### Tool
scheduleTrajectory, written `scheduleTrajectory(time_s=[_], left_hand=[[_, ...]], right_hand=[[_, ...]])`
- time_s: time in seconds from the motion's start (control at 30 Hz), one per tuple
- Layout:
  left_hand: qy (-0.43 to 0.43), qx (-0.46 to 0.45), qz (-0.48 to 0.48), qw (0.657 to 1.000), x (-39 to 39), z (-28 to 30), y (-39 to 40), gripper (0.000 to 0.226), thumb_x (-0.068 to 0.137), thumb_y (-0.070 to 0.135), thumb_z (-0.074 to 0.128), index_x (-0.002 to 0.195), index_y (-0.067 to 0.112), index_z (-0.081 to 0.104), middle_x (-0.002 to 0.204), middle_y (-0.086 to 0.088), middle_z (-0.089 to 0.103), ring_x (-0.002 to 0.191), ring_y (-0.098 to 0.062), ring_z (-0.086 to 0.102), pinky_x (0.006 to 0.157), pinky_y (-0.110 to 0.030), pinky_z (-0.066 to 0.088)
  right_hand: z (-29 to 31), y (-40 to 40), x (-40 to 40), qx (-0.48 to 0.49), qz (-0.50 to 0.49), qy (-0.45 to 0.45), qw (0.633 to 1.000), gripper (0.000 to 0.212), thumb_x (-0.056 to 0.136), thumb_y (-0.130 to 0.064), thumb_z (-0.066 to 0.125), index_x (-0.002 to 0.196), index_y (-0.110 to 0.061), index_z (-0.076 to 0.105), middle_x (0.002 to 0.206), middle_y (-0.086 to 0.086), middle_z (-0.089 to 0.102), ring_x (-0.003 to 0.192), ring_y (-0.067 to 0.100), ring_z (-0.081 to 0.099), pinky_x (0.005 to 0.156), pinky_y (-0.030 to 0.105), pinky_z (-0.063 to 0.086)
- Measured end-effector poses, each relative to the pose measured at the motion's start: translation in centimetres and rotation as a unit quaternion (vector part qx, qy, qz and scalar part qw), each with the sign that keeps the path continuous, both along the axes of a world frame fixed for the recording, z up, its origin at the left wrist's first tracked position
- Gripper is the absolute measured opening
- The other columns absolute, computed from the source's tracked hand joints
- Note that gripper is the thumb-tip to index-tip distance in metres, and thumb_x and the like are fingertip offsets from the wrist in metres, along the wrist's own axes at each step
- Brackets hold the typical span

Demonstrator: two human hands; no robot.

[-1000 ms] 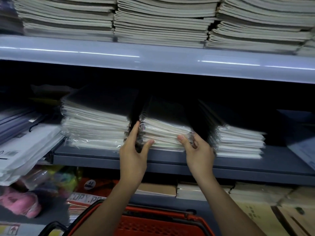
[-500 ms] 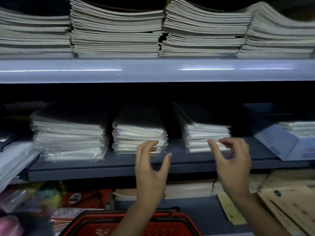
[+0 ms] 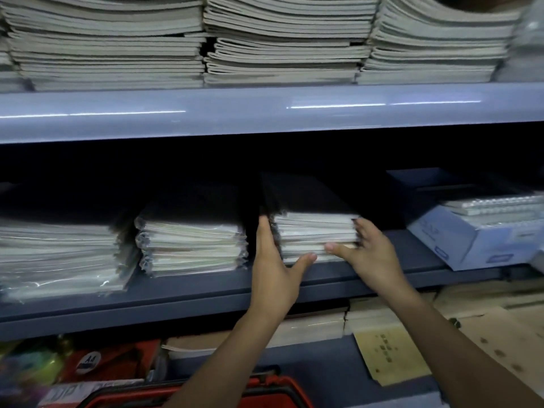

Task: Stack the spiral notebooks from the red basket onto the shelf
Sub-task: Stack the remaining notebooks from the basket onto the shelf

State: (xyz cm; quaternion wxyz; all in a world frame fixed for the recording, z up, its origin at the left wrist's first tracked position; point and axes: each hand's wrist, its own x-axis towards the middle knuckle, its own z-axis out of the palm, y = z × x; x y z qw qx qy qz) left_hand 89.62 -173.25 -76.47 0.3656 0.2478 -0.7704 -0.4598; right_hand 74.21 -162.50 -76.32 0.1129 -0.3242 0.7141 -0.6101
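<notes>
The red basket [image 3: 265, 391] shows only its plastic rim at the bottom edge, under the forearms. Above it, the left hand [image 3: 273, 269] lies flat against the left, spiral-bound side of a stack [image 3: 315, 234] of notebooks, fingers straight and thumb spread along the stack's lower front edge. The right hand [image 3: 372, 254] meets the stack's right front corner, thumb laid across the front near the left thumb, fingers bent round the right side. The stack sits on the grey-blue metal shelf [image 3: 191, 293], dark cover on top, pale page edges facing out. Two more stacks [image 3: 191, 245] in glossy clear wrap lie to its left; a pale blue box [image 3: 471, 240] of spiral pads stands to its right. The upper shelf [image 3: 265, 110] bears curved piles of soft, pale exercise books [image 3: 279, 39].
</notes>
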Motion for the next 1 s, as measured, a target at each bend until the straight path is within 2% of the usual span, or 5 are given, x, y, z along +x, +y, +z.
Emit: scheduleTrajectory(time_s=[0.1,0.47,0.63,0.9,1.0], left_hand=[[0.007,-0.012,0.012,1.0,-0.1,-0.2,-0.4,0.105,0.083,0.036,0.078,0.158,0.028,0.006,0.15,0.028,0.013,0.139,0.011,0.01,0.114,-0.014,0.014],[0.015,-0.002,0.019,1.0,0.1,-0.6,-0.3,0.099,0.085,0.029,0.078,0.157,0.032,0.011,0.155,0.024,0.025,0.143,0.006,0.022,0.117,-0.021,0.024],[-0.048,-0.009,0.04,0.998,-0.2,-0.5,-0.3,0.092,0.089,0.023,0.074,0.158,0.028,0.013,0.149,0.009,0.048,0.134,-0.009,0.046,0.11,-0.023,0.039],[-0.032,0.062,-0.043,0.997,1.8,0.8,-0.4,0.091,0.092,0.015,0.07,0.158,0.034,0.01,0.149,0.023,0.031,0.14,0.001,0.03,0.112,-0.015,0.025],[0.042,-0.008,0.025,0.999,6.9,0.5,-0.1,0.064,0.094,0.016,0.067,0.147,0.038,0.039,0.138,0.022,0.052,0.127,0.002,0.05,0.106,-0.017,0.042]], right_hand=[[0.5,0.1,0.1,0.007,0.0,-0.039,0.999,0.107,0.062,-0.048,0.091,0.15,-0.036,0.032,0.144,-0.01,0.051,0.131,0.013,0.051,0.11,0.043,0.044],[0.1,0.4,1.1,0.038,0.011,0.024,0.999,0.097,0.062,-0.058,0.085,0.146,-0.044,0.037,0.138,-0.028,0.05,0.127,0.003,0.052,0.107,0.033,0.043],[-0.5,0.5,0.8,0.087,0.001,0.093,0.992,0.079,0.071,-0.023,0.089,0.13,-0.051,0.044,0.113,-0.025,0.066,0.106,-0.002,0.063,0.099,0.03,0.051],[0.2,0.5,2.7,0.077,-0.076,0.091,0.99,0.082,0.075,-0.027,0.085,0.145,-0.027,0.042,0.137,-0.004,0.057,0.119,0.016,0.059,0.105,0.04,0.048],[0.2,0.7,8.8,-0.016,-0.215,0.214,0.953,0.051,0.086,-0.024,0.075,0.13,-0.011,0.053,0.13,0.006,0.05,0.117,0.027,0.055,0.1,0.045,0.049]])
